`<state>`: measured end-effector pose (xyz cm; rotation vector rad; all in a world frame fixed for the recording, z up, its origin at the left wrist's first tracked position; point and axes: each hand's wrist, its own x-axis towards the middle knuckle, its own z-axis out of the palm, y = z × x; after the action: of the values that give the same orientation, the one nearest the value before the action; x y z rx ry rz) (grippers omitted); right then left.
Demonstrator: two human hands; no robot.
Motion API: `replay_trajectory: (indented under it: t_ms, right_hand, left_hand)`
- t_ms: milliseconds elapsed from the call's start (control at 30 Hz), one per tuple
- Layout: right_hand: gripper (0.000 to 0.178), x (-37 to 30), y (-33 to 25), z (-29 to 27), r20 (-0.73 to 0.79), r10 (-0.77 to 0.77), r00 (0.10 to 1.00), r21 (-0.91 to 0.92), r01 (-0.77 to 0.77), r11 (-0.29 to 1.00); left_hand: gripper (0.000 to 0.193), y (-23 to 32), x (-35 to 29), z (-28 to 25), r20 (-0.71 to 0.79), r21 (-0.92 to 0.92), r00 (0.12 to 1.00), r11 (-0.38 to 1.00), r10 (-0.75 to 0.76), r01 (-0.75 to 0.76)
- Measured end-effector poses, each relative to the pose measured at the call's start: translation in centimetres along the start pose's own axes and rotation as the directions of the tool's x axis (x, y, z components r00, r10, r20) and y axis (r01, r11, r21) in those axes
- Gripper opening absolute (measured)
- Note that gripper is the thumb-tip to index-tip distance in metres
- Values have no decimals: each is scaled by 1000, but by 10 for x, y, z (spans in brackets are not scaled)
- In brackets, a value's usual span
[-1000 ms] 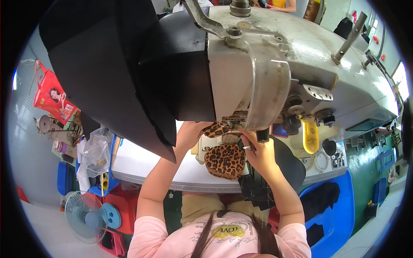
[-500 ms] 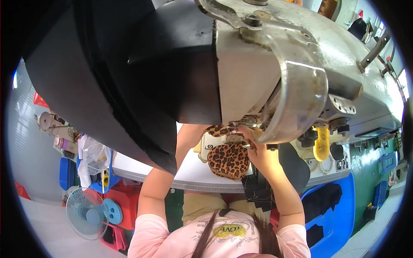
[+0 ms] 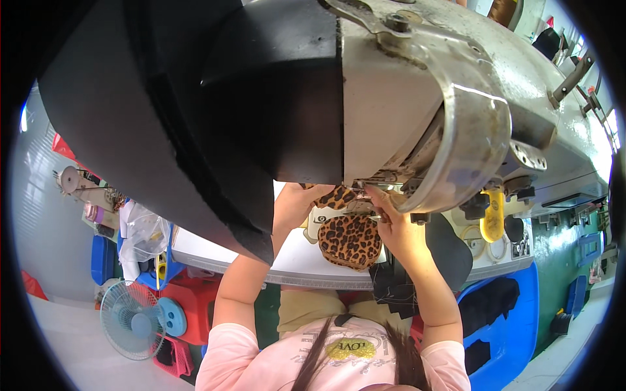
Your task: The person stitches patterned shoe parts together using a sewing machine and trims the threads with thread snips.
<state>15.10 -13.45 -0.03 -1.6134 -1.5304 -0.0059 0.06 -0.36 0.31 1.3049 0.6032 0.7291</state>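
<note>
The sewing machine [image 3: 391,107] fills the upper part of the view, with a clear curved guard over its working end. Under the head, my left hand [image 3: 295,203] grips the edge of a small leopard-print fabric piece [image 3: 335,197]. My right hand [image 3: 392,220] is closed on the other side of the needle area, its index finger reaching up to that piece; what it holds, if anything, I cannot make out. A rounded leopard-print piece [image 3: 351,242] hangs just below, between my forearms. The needle itself is hidden.
Black fabric [image 3: 450,251] lies right of my right hand. A blue bin [image 3: 521,306] with black pieces stands at the lower right. At left are a fan [image 3: 132,320], a red stool [image 3: 197,313] and a plastic bag [image 3: 145,228]. The white table edge [image 3: 313,279] runs before me.
The machine and fabric sit slightly farther right in the view. More of my left hand shows beside the small leopard-print piece. My right hand stays near the needle area.
</note>
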Motion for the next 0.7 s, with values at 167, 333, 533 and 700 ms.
replay_trajectory:
  t_ms: [167,333,533,700]
  right_hand:
    - [59,-1,-1,0,-29,4,1000,24,-4,1000]
    - [57,1,-1,-1,-6,4,1000,10,-4,1000]
    - [54,-2,5,1,-15,-12,1000,-10,12,1000]
    - [55,-3,4,2,-2,4,1000,37,-3,999]
  left_hand:
    - [21,-2,-5,5,2,-276,999,961,-35,35]
    - [22,-17,-15,-6,30,-270,997,960,-73,78]
    - [24,-19,-26,1,42,58,998,997,44,-46]
    - [26,-23,-30,7,29,-2,991,992,128,-128]
